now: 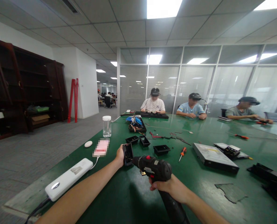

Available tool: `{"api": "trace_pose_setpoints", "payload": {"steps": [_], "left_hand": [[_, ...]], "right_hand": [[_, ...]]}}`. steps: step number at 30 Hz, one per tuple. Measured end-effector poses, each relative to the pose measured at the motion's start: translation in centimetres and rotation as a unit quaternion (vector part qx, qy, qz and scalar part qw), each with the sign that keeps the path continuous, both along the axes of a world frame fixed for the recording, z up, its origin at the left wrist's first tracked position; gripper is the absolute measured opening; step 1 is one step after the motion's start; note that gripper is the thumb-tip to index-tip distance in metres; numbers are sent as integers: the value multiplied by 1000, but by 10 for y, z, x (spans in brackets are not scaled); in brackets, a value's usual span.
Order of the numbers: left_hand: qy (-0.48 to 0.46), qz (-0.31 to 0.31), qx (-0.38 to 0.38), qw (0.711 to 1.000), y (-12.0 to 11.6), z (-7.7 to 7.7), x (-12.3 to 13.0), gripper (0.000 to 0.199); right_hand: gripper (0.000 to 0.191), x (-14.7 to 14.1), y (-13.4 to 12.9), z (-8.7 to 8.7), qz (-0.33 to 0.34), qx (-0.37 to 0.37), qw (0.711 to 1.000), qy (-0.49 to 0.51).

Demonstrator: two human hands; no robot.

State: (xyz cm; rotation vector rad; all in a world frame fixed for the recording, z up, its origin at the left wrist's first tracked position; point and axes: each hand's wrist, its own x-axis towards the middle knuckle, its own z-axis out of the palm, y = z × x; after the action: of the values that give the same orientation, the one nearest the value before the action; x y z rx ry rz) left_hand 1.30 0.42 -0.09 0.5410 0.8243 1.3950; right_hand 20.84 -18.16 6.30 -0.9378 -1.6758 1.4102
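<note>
My left hand (120,156) grips a small black plastic housing (128,154) by its left side and holds it tilted up above the green table. Closed around the handle of a black cordless drill (154,168) is my right hand (167,185). The drill's chuck points left at the housing's lower right edge; whether the bit touches it I cannot make out. Just beyond the housing lie similar black plastic housings (161,149). An orange-handled screwdriver (182,153) rests to the right of them.
A white power strip (69,179), a phone (101,147) and a clear jar (107,126) stand at the left. To the right lie a flat metal drive (215,157) and black parts (269,177). Several people sit along the far side of the green table (101,199).
</note>
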Motion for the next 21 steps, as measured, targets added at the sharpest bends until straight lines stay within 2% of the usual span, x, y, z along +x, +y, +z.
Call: {"api": "trace_pose_setpoints", "payload": {"steps": [6,21], "left_hand": [[2,-2,-3,1000,0,0,0,21],[-12,2,-7,1000,-3,3,0,20]], "right_hand": [[14,1,0,0,15,29,999,-22],[21,0,1,-2,7,-15,1000,25]]}}
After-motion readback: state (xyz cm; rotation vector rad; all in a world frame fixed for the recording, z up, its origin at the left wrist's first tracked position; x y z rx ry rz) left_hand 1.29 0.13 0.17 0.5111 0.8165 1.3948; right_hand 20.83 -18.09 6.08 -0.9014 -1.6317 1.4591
